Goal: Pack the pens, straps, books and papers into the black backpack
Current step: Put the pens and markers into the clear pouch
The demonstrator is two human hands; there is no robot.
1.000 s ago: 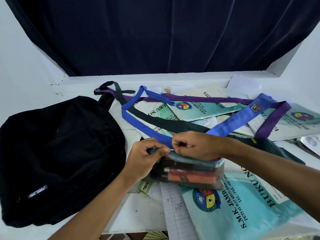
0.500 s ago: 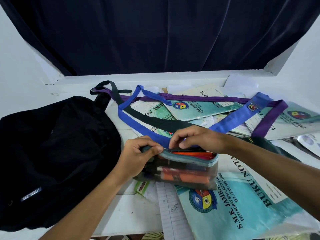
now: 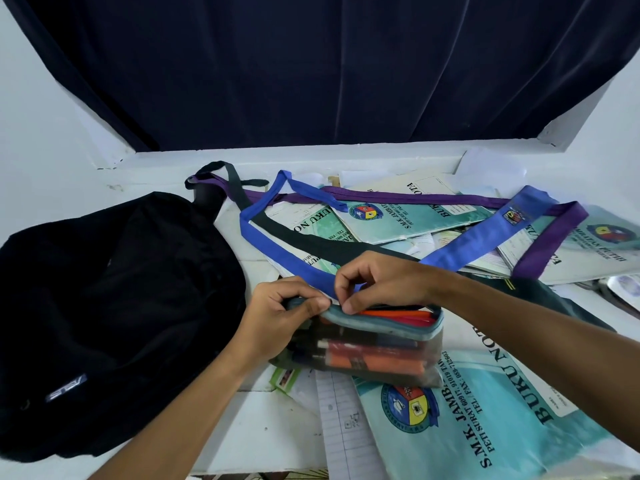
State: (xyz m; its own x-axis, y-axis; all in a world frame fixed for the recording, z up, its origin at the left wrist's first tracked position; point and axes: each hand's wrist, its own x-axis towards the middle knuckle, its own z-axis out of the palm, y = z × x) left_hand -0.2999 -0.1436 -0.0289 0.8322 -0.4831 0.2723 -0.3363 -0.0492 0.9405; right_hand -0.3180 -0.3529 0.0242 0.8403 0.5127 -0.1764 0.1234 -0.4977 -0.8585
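Note:
A clear pencil case (image 3: 377, 351) full of orange, red and dark pens sits in front of me, its zipped top partly open at the right. My left hand (image 3: 280, 317) grips the case's left end. My right hand (image 3: 381, 282) pinches something at the case's top edge near that end. The black backpack (image 3: 104, 317) lies slumped to the left. Blue (image 3: 474, 240), purple (image 3: 550, 244) and black (image 3: 311, 242) straps sprawl over teal notebooks (image 3: 485, 420) and lined paper (image 3: 343, 431).
A white ledge (image 3: 277, 161) runs along the back under a dark blue curtain (image 3: 311, 64). More teal books (image 3: 415, 216) and loose papers pile up at the back right. The white table's bare surface (image 3: 263, 434) shows between backpack and notebooks.
My right hand has slid left along the case's top edge toward my left hand, and the case now gapes open at its right end, showing pens. The view shifted slightly.

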